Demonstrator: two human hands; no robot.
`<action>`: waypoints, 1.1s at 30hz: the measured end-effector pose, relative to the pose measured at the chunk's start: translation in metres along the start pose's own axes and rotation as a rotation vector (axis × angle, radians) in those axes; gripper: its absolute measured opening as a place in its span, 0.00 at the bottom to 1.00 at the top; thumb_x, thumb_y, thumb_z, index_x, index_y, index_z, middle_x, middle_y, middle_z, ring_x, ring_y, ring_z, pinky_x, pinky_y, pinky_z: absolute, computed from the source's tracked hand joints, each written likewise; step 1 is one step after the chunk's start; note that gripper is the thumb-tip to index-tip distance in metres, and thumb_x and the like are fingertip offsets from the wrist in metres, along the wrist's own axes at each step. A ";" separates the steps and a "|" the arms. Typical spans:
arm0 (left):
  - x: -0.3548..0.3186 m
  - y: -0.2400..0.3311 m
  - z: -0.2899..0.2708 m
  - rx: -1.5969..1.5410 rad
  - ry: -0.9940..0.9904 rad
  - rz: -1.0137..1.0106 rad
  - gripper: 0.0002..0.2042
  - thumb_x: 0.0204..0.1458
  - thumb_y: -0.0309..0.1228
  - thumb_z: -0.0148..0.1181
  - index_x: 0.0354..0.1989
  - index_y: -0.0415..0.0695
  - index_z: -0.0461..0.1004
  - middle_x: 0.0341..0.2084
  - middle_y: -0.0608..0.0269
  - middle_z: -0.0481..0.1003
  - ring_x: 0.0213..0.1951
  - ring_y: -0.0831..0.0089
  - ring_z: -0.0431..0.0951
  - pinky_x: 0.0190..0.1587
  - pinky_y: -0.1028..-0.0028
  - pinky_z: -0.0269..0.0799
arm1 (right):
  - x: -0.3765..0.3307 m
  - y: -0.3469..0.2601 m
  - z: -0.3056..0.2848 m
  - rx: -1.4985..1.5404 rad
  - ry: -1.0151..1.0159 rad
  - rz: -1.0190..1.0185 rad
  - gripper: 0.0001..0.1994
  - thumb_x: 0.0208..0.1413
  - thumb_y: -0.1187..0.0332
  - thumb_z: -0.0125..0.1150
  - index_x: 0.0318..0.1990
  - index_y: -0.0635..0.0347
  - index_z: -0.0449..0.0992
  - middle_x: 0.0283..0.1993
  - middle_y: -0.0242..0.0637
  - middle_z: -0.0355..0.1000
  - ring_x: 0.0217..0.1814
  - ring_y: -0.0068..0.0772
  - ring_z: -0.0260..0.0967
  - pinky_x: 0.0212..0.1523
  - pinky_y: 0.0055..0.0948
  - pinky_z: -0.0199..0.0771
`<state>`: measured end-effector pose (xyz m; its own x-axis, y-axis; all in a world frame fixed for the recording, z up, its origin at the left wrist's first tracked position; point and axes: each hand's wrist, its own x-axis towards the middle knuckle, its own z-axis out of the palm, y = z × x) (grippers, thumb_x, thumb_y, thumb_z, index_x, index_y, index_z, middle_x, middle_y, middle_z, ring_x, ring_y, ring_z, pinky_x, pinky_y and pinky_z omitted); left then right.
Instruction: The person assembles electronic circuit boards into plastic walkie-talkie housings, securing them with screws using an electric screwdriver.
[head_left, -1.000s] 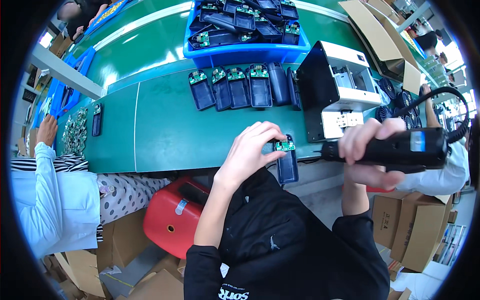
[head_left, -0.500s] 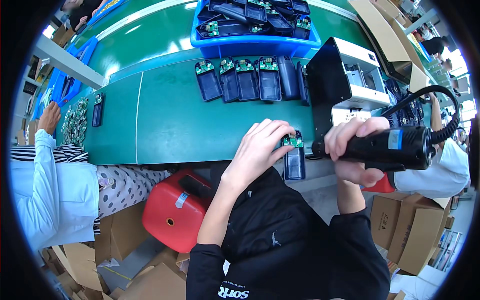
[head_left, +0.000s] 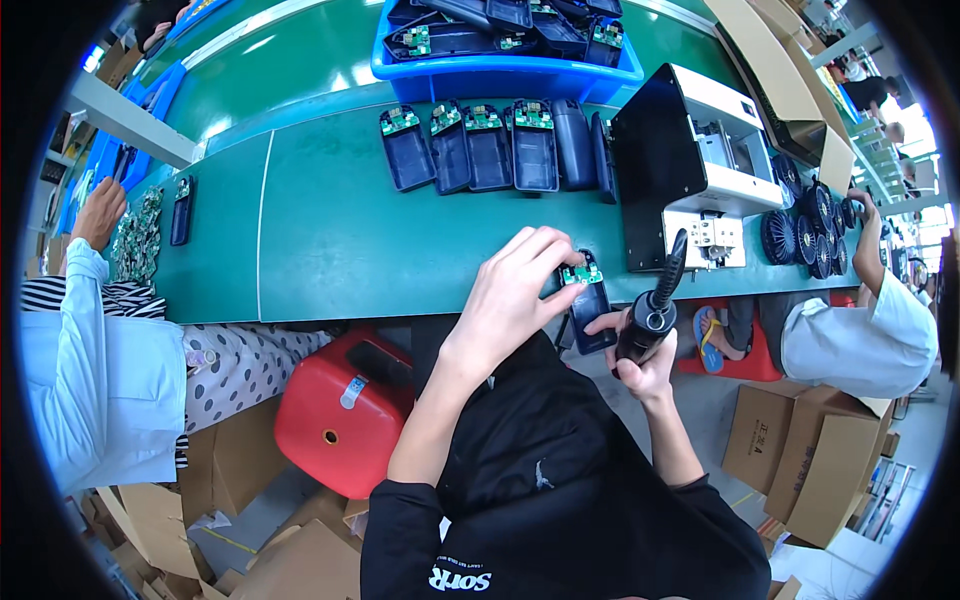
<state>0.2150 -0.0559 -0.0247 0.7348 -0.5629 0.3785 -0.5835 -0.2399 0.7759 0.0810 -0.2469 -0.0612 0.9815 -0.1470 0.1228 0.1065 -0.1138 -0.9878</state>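
Note:
My left hand [head_left: 512, 290] grips the top of a dark blue plastic casing [head_left: 594, 328] at the table's front edge, thumb and fingertips at its green circuit board [head_left: 582, 273]. The casing juts out over the edge, open side up. Just right of it, my right hand [head_left: 650, 368] is wrapped round a black corded power tool [head_left: 638, 338], probably an electric screwdriver. Its cable end faces up toward me, so its tip is hidden. One finger of that hand reaches to the casing's side.
Beyond my hands stands a row of similar casings [head_left: 489, 158], with a blue bin [head_left: 500, 78] of more behind. A black-and-white bench machine [head_left: 650, 170] stands right, near black round slotted parts [head_left: 808, 235]. Co-workers sit on both sides. A red stool [head_left: 335, 430] and cartons [head_left: 800, 450] are below.
My right hand has swung the power tool from lying sideways to nearly end-on and brought it left, close to the casing. My left hand keeps its hold; the casing has tilted slightly.

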 end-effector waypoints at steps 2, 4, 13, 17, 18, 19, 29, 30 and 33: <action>0.000 0.001 0.002 -0.008 0.006 -0.005 0.12 0.44 0.27 0.70 0.37 0.41 0.76 0.38 0.62 0.76 0.42 0.63 0.76 0.45 0.67 0.74 | -0.004 0.006 0.001 0.025 -0.033 0.020 0.33 0.44 0.45 0.76 0.38 0.66 0.65 0.34 0.54 0.76 0.19 0.19 0.66 0.18 0.16 0.65; -0.001 0.002 0.005 -0.010 0.014 -0.021 0.12 0.44 0.26 0.70 0.36 0.41 0.76 0.38 0.62 0.75 0.42 0.63 0.76 0.45 0.67 0.74 | -0.005 0.008 0.003 0.040 -0.051 0.030 0.33 0.44 0.45 0.76 0.38 0.66 0.65 0.34 0.54 0.76 0.19 0.19 0.66 0.18 0.16 0.65; 0.007 0.008 -0.001 0.029 -0.063 -0.061 0.11 0.44 0.24 0.70 0.35 0.41 0.74 0.38 0.64 0.75 0.42 0.62 0.76 0.45 0.67 0.73 | 0.026 -0.036 -0.017 0.316 -0.100 -0.077 0.37 0.44 0.37 0.71 0.41 0.65 0.65 0.24 0.43 0.72 0.15 0.24 0.66 0.16 0.18 0.65; 0.007 0.004 -0.002 -0.010 -0.071 -0.074 0.12 0.43 0.23 0.70 0.35 0.41 0.74 0.38 0.64 0.75 0.42 0.62 0.76 0.45 0.67 0.73 | 0.058 -0.092 -0.004 0.455 0.088 -0.410 0.39 0.46 0.31 0.66 0.43 0.60 0.61 0.22 0.35 0.64 0.14 0.24 0.61 0.15 0.21 0.64; 0.007 0.004 -0.001 -0.009 -0.071 -0.070 0.12 0.43 0.23 0.70 0.35 0.41 0.74 0.38 0.64 0.75 0.42 0.62 0.76 0.45 0.67 0.73 | 0.066 -0.098 -0.001 0.446 0.117 -0.539 0.39 0.46 0.30 0.64 0.43 0.59 0.59 0.22 0.32 0.61 0.14 0.24 0.59 0.16 0.21 0.64; 0.007 0.004 0.000 -0.014 -0.066 -0.069 0.12 0.43 0.23 0.70 0.35 0.41 0.74 0.37 0.64 0.75 0.42 0.62 0.76 0.46 0.67 0.73 | 0.074 -0.101 0.002 0.444 0.120 -0.543 0.39 0.46 0.30 0.64 0.43 0.59 0.59 0.22 0.32 0.61 0.14 0.24 0.59 0.16 0.21 0.64; 0.007 0.002 0.000 -0.064 -0.039 -0.052 0.13 0.40 0.22 0.71 0.34 0.42 0.74 0.36 0.64 0.75 0.42 0.62 0.75 0.45 0.67 0.72 | 0.106 -0.095 0.030 0.265 -0.087 -0.664 0.40 0.48 0.28 0.60 0.44 0.57 0.57 0.24 0.32 0.61 0.16 0.23 0.59 0.18 0.22 0.65; 0.007 0.002 0.000 -0.066 -0.035 -0.054 0.13 0.40 0.22 0.71 0.34 0.42 0.74 0.36 0.64 0.75 0.42 0.62 0.75 0.45 0.67 0.72 | 0.106 -0.095 0.031 0.263 -0.089 -0.660 0.40 0.48 0.28 0.60 0.44 0.57 0.57 0.24 0.32 0.61 0.17 0.23 0.59 0.18 0.23 0.66; 0.006 0.001 -0.001 -0.071 -0.040 -0.064 0.13 0.40 0.22 0.71 0.34 0.42 0.74 0.36 0.64 0.75 0.41 0.62 0.75 0.45 0.67 0.72 | 0.106 -0.094 0.033 0.248 -0.097 -0.629 0.39 0.48 0.28 0.59 0.45 0.57 0.57 0.24 0.33 0.61 0.17 0.24 0.60 0.19 0.23 0.67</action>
<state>0.2192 -0.0589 -0.0213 0.7546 -0.5796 0.3077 -0.5089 -0.2208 0.8320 0.1802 -0.2193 0.0416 0.7298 -0.0365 0.6827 0.6831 0.0817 -0.7258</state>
